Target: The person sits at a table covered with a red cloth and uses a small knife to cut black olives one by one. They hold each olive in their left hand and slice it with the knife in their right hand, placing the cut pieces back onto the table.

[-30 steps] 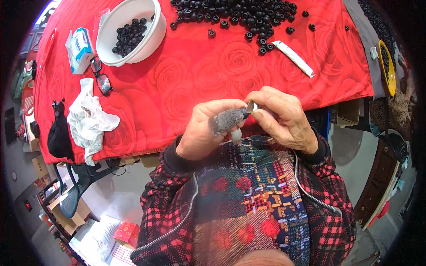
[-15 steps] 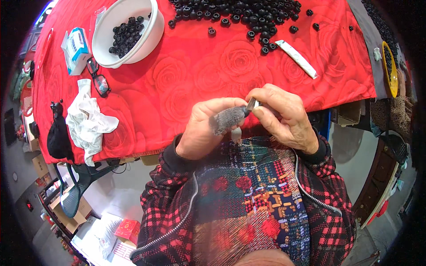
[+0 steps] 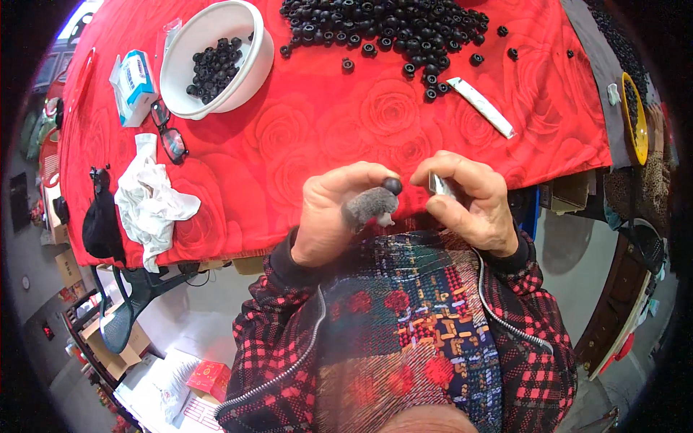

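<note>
Just past the table's near edge, my left hand [image 3: 319,213] pinches a small round black part [image 3: 392,185] between thumb and fingers. A fuzzy grey cloth cover [image 3: 369,206] sits at the fingers of that hand, seemingly wrapped round one. My right hand [image 3: 478,196] holds a small flat shiny metal piece, like a short blade [image 3: 439,185], between thumb and index finger. A gap separates the metal piece from the black part. Many similar black parts [image 3: 390,32] lie heaped at the far side of the table.
A white bowl [image 3: 260,68] with black parts stands at the far left. Near it are a blue-and-white box [image 3: 136,83], eyeglasses [image 3: 172,141], a white cloth [image 3: 151,198] and a black item [image 3: 103,220]. A white strip-shaped packet [image 3: 482,108] lies on the red tablecloth [image 3: 289,144].
My hands have moved apart. The metal piece was against the black part and is now away from it to the right. The black part now shows its rounded side.
</note>
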Available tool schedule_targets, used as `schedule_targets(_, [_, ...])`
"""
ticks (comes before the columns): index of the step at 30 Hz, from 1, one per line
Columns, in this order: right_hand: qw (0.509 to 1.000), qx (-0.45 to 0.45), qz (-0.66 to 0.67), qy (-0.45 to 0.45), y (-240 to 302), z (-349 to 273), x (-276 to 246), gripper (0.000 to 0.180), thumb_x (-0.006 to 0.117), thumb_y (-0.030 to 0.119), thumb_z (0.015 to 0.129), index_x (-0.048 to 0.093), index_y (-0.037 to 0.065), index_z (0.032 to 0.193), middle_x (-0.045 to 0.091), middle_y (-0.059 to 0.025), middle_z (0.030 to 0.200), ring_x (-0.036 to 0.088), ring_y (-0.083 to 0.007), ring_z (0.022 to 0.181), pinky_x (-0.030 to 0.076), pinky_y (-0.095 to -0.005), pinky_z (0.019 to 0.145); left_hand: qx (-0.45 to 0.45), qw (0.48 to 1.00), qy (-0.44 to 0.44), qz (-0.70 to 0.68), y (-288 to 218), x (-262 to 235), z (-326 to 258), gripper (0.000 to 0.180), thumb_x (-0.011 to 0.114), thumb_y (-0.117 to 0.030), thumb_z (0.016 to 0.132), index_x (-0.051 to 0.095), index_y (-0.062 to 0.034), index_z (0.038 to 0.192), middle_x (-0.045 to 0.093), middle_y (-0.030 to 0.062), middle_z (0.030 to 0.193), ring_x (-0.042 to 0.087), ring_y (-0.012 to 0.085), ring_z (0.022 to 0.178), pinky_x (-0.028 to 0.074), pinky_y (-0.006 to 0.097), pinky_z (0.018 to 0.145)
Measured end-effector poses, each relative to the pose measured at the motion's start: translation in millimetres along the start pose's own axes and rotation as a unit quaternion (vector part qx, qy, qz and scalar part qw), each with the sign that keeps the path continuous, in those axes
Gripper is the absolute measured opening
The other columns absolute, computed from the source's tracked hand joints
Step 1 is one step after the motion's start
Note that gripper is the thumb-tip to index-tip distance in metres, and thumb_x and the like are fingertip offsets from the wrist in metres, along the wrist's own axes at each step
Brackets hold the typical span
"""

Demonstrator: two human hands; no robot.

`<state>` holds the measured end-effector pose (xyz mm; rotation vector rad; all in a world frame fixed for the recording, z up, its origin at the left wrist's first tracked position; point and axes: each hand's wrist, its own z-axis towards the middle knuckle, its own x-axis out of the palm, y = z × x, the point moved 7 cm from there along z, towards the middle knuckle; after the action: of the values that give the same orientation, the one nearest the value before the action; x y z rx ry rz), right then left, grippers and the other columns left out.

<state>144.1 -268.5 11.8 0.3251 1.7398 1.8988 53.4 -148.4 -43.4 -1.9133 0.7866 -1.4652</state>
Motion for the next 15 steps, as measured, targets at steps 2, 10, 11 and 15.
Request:
schedule_targets(2, [1.000, 0.011, 0.011, -0.004, -1.3, -1.2, 3.7, 0.022, 0.067, 0.007, 0.078, 0.059, 0.000, 0.098, 0.056, -0.0074, 0.078, 0.054, -0.0149, 0.065, 0.040, -0.0272, 0.057, 0.032, 0.999, -0.003, 0.007, -3.2, 2.0, -1.1, 0.020, 0.064, -0.009, 0.087, 0.062, 0.0032, 0.102, 0.063, 0.0053, 0.086, 0.059, 0.0100, 0.072, 0.049, 0.022, 0.062])
schedule_targets(10, [0.984, -0.145, -0.103, -0.029, 26.1, -6.5, 14.3, 0.042, 0.068, -0.001, 0.068, 0.059, -0.004, 0.109, 0.058, -0.0090, 0.077, 0.054, -0.0189, 0.060, 0.041, -0.0294, 0.052, 0.007, 1.000, -0.006, -0.028, 5.4, 3.8, -9.4, 0.020, 0.062, -0.008, 0.087, 0.061, 0.0021, 0.105, 0.064, 0.0055, 0.086, 0.060, 0.0104, 0.072, 0.050, 0.023, 0.062])
schedule_targets(11, [0.980, -0.164, -0.108, -0.042, 26.0, -8.8, 16.5, 0.046, 0.066, -0.003, 0.066, 0.059, -0.005, 0.111, 0.058, -0.0084, 0.078, 0.051, -0.0169, 0.058, 0.039, -0.0289, 0.051, 0.006, 0.999, -0.009, -0.035, 7.3, 3.9, -10.5, 0.021, 0.062, -0.007, 0.088, 0.061, 0.0016, 0.106, 0.064, 0.0056, 0.086, 0.060, 0.0105, 0.072, 0.050, 0.023, 0.062])
schedule_targets(15, [0.945, -0.251, -0.200, -0.064, 35.5, -13.8, 23.6, 0.055, 0.065, -0.004, 0.059, 0.059, -0.007, 0.113, 0.055, -0.0055, 0.071, 0.046, -0.0158, 0.052, 0.035, -0.0294, 0.047, -0.019, 0.997, -0.011, -0.080, 14.1, 5.5, -13.8, 0.021, 0.059, -0.005, 0.088, 0.060, -0.0007, 0.109, 0.065, 0.0057, 0.088, 0.061, 0.0108, 0.073, 0.051, 0.023, 0.062])
